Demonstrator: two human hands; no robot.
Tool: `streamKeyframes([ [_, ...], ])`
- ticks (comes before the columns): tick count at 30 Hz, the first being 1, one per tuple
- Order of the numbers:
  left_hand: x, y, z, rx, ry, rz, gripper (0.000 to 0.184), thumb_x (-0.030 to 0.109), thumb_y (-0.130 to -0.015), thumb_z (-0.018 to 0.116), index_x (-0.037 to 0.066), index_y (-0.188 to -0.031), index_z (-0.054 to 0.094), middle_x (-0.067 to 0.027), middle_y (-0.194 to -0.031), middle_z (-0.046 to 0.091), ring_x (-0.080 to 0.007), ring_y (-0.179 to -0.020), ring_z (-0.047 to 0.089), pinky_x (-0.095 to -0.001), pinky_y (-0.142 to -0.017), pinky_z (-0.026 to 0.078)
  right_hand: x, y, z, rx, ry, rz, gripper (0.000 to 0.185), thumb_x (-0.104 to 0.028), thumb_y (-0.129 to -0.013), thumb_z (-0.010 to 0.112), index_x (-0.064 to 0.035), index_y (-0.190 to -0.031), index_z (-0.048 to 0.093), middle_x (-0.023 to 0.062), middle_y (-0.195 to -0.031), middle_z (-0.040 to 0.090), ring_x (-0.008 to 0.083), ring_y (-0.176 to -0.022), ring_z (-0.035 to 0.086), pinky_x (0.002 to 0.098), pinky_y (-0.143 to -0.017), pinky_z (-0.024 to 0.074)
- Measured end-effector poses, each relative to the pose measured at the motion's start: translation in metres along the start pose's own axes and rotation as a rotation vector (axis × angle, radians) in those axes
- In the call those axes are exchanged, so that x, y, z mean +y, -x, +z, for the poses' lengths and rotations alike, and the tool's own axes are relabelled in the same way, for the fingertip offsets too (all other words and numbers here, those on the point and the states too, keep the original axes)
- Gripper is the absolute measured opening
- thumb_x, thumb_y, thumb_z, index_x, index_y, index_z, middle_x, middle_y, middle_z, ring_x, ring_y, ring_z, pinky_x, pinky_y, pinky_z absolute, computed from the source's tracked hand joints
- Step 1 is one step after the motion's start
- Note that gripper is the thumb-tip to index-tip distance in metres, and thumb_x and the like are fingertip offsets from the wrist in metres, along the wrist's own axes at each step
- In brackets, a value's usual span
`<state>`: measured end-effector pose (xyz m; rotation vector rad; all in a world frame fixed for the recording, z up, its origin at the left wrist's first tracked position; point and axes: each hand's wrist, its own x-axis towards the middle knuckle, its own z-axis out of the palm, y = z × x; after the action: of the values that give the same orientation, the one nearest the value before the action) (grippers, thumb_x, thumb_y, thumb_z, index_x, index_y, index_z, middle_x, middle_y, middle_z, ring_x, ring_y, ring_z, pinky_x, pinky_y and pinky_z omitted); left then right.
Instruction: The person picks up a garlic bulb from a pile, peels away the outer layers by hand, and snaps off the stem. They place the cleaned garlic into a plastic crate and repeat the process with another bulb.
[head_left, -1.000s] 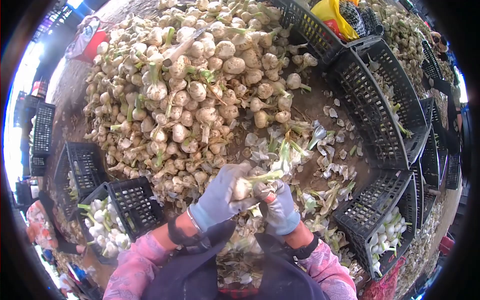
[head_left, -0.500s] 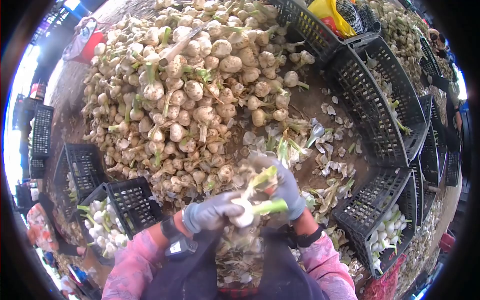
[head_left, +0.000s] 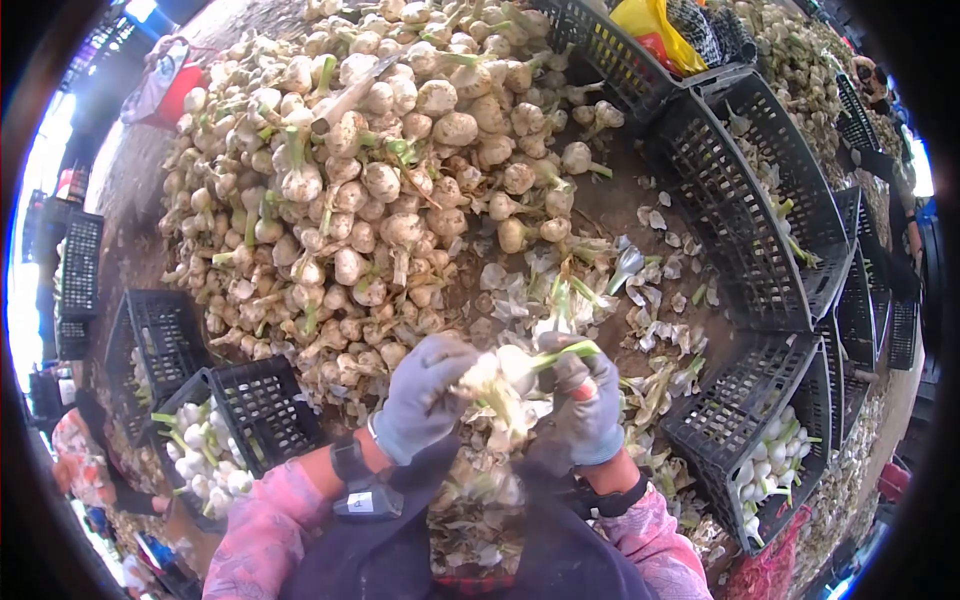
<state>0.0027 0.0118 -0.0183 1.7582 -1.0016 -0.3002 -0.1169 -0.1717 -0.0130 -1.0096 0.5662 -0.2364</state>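
A pale garlic bulb [head_left: 512, 368] with a green stem is between my two gloved hands, in the lower middle of the head view. My left hand [head_left: 428, 385] is closed on the loose, dirty outer skin at the bulb's left side. The green stem is gripped by my right hand [head_left: 588, 400], whose fingers are bent round it. Torn skin hangs below the bulb. Ahead lies a large heap of unpeeled garlic [head_left: 350, 200]. Peeled skins [head_left: 480, 510] cover the ground beneath my hands.
Black crates of cleaned white garlic stand at the left [head_left: 265, 415] and the right [head_left: 740, 390]. More black crates [head_left: 740, 210] line the right side. A red bucket [head_left: 180, 92] is at the upper left. At the far left is another person's patterned sleeve [head_left: 82, 455].
The hands turned the bulb and moved apart. Its outer skin has been pulled loose to the left, and the green stem now points right into my right hand.
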Motion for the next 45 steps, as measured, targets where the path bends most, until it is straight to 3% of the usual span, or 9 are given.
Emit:
streamKeyframes([
  [2, -0.005, -0.004, -0.008, -0.342, 0.036, 0.126, 0.035, 0.032, -0.088, 0.067, 0.008, -0.113, 0.066, -0.008, -0.098, 0.065, -0.0292, -0.088, 0.063, -0.037, -0.076, 0.051, -0.008, -0.002, -0.008, 0.002, 0.054, -0.054, 0.032, -0.029, -0.096, 0.064, -0.0004, -0.11, 0.067, 0.0038, -0.098, 0.067, 0.0074, -0.079, 0.059, 0.0232, -0.072, 0.0463],
  [3, -0.001, -0.009, -0.006, -0.826, -0.24, 0.08, 0.038, 0.032, -0.081, 0.071, 0.011, -0.112, 0.066, -0.0063, -0.098, 0.065, -0.0295, -0.089, 0.063, -0.0384, -0.078, 0.051, -0.01, -0.001, -0.013, -0.002, 0.064, -0.102, 0.032, -0.029, -0.095, 0.065, -0.0004, -0.11, 0.066, 0.0036, -0.098, 0.067, 0.0078, -0.08, 0.059, 0.0235, -0.072, 0.0465],
  [6, 0.008, 0.002, -0.014, -0.974, -0.429, 0.113, 0.041, 0.039, -0.08, 0.071, 0.014, -0.111, 0.066, -0.0069, -0.101, 0.064, -0.0299, -0.094, 0.062, -0.0391, -0.082, 0.05, -0.012, -0.002, -0.018, -0.051, 0.148, -0.236, 0.034, -0.031, -0.095, 0.066, -0.0002, -0.11, 0.066, 0.0029, -0.097, 0.066, 0.0085, -0.082, 0.06, 0.0239, -0.074, 0.0468],
  [14, 0.038, -0.033, -0.006, 0.005, -0.001, 0.054, 0.055, 0.027, -0.073, 0.084, 0.007, -0.118, 0.062, -0.0147, -0.113, 0.061, -0.0321, -0.104, 0.06, -0.0406, -0.092, 0.049, -0.011, 0.009, 0.004, 0.1, -0.167, 0.139, 0.031, -0.026, -0.096, 0.063, -0.0002, -0.113, 0.063, 0.0028, -0.087, 0.064, 0.0083, -0.071, 0.057, 0.0221, -0.065, 0.0468],
  [18, 0.015, -0.024, -0.004, -0.261, 0.112, 0.057, 0.058, 0.017, -0.075, 0.081, 0.008, -0.127, 0.058, -0.0123, -0.119, 0.059, -0.0318, -0.111, 0.057, -0.0398, -0.094, 0.047, -0.009, 0.012, 0.002, 0.067, -0.268, 0.212, 0.03, -0.027, -0.096, 0.062, -0.0015, -0.113, 0.063, 0.0026, -0.087, 0.064, 0.0079, -0.069, 0.057, 0.0215, -0.062, 0.0462],
  [23, 0.021, -0.026, -0.013, -0.244, 0.443, -0.397, 0.044, 0.017, -0.074, 0.085, 0.006, -0.112, 0.067, -0.0105, -0.107, 0.063, -0.022, -0.095, 0.063, -0.0319, -0.083, 0.051, -0.02, 0.008, -0.006, -0.192, 0.024, 0.069, 0.032, -0.03, -0.096, 0.063, -0.0011, -0.108, 0.066, 0.0061, -0.098, 0.068, 0.0105, -0.083, 0.06, 0.0266, -0.074, 0.049],
  [31, 0.03, -0.026, -0.001, -0.32, 0.045, -0.042, 0.022, -0.005, -0.07, 0.07, 0.008, -0.087, 0.064, -0.0073, -0.081, 0.062, -0.0269, -0.072, 0.061, -0.0342, -0.063, 0.05, -0.032, -0.001, -0.008, -0.397, 0.327, -0.138, 0.024, -0.022, -0.095, 0.062, 0.0002, -0.101, 0.069, 0.008, -0.094, 0.069, 0.0145, -0.084, 0.064, 0.0275, -0.075, 0.0492],
  [41, -0.021, 0.022, 0.014, -0.867, -0.414, -0.257, 0.013, 0.019, -0.08, 0.067, 0.012, -0.091, 0.064, -0.0088, -0.093, 0.062, -0.03, -0.089, 0.063, -0.0402, -0.076, 0.05, -0.005, -0.005, -0.023, 0.302, -0.658, 0.294, 0.032, -0.035, -0.096, 0.061, -0.006, -0.11, 0.063, -0.0021, -0.082, 0.057, 0.0093, -0.067, 0.054, 0.0213, -0.063, 0.045],
  [45, -0.042, 0.025, -0.006, -0.641, -0.566, -0.052, 0.018, 0.02, -0.078, 0.069, 0.009, -0.091, 0.066, -0.0128, -0.101, 0.061, -0.0329, -0.099, 0.061, -0.0432, -0.08, 0.052, -0.038, 0.006, -0.037, 0.465, -0.693, 0.25, 0.029, -0.037, -0.091, 0.067, -0.0088, -0.097, 0.067, -0.0017, -0.078, 0.058, 0.01, -0.069, 0.059, 0.0255, -0.057, 0.0495],
])
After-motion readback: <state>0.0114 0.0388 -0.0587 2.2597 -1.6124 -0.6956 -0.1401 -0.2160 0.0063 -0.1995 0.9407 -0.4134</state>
